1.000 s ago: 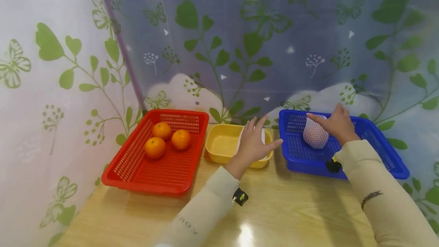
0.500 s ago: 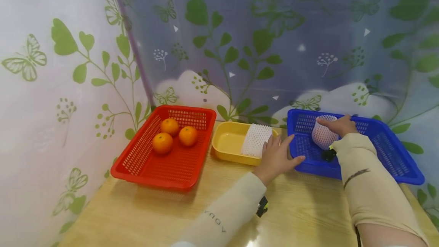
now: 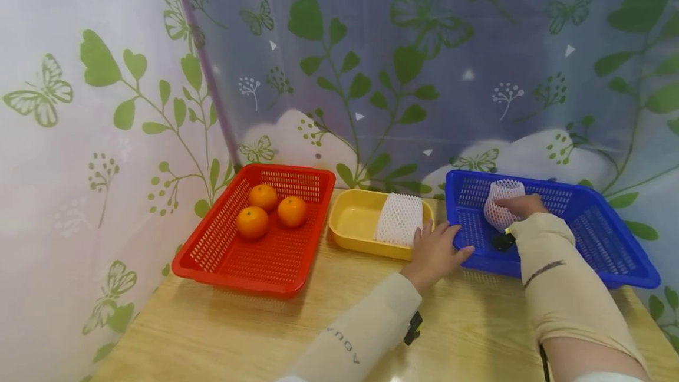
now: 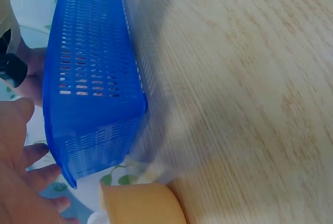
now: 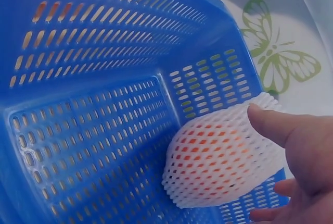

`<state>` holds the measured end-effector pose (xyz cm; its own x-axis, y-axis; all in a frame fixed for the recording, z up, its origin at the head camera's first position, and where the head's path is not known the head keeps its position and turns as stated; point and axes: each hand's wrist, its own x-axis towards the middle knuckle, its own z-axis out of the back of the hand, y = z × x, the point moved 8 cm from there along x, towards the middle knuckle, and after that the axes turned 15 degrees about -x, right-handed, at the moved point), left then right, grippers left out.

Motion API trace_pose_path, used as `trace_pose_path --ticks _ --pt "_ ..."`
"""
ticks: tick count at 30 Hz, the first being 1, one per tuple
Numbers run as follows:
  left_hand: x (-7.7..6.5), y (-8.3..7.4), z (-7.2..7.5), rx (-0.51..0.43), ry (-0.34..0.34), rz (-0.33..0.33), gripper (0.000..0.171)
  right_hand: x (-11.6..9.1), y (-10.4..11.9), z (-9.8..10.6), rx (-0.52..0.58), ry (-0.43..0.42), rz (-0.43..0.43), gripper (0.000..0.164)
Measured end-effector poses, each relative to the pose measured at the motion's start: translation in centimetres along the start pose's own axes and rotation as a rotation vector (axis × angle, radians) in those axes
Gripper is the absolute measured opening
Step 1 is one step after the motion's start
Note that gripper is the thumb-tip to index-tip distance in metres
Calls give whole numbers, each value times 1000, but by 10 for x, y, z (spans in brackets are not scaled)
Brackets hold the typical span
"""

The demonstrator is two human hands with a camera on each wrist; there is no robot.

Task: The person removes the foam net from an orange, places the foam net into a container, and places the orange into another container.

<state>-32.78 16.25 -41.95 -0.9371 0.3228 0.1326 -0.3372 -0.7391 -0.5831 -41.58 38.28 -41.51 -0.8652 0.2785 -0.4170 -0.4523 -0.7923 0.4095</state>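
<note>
In the blue basket stands an orange-coloured fruit in a white foam net, whose netting rises above it at one end. My right hand grips it, with the thumb across the net and the other fingers partly hidden behind it. My left hand is spread at the basket's near-left corner, its fingertips close to the rim and the yellow tray; whether they touch is unclear. An unfilled white foam net lies in the right half of the yellow tray.
On the left, a red basket holds three oranges. The baskets and tray stand in a row on the wooden table, against a patterned curtain.
My right hand has come down from beside the netted fruit onto it. The left hand has moved right, off the foam net in the tray, toward the blue basket's rim.
</note>
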Motion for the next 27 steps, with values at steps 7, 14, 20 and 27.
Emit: trace_pose_path --ticks 7,14,20,27 --pt "1 2 -6 29 -16 7 54 15 -4 -14 13 38 11 104" --pt "2 0 -2 30 -46 35 48 17 -8 -19 130 -34 -15 105" --pt "0 -1 -2 60 -81 51 45 14 -7 -18 140 -113 -11 95" --pt "2 1 0 52 -98 46 46 20 -9 -22 63 -81 -30 97"
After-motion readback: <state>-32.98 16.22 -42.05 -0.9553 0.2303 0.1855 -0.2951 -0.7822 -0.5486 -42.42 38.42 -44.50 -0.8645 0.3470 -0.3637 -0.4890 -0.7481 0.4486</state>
